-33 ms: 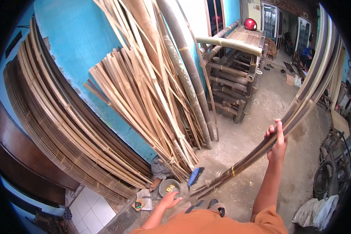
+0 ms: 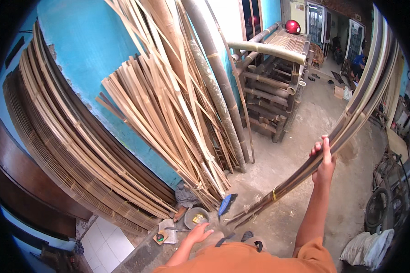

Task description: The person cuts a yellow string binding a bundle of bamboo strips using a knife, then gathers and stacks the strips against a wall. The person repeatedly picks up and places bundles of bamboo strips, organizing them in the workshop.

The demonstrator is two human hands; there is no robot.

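My right hand (image 2: pixel 322 163) grips a long bundle of dark and pale bamboo strips (image 2: pixel 292 181). The bundle leans from the floor by my feet up to the far right, and a yellow tie circles its lower part. My left hand (image 2: pixel 199 233) hangs low with its fingers stretched out, holding nothing that I can see. Just beyond it stands a round grey basin (image 2: pixel 189 220) with a small yellow item inside. A knife-like blade (image 2: pixel 176 229) lies beside the basin. A broom head with a blue top (image 2: pixel 225 204) rests nearby on the floor.
Many split bamboo strips (image 2: pixel 146 113) and thick poles (image 2: pixel 216 63) lean on the blue wall. Rolled bamboo blinds (image 2: pixel 73 150) stand at left. Beyond is a bamboo bench (image 2: pixel 278 84) with a red helmet (image 2: pixel 292 27). A white sack (image 2: pixel 368 248) and wheel (image 2: pixel 379 207) lie at right; a person (image 2: pixel 359 67) sits far off.
The bundle's lower end has shifted slightly to the right, with my right hand still around it. My left hand has hardly moved.
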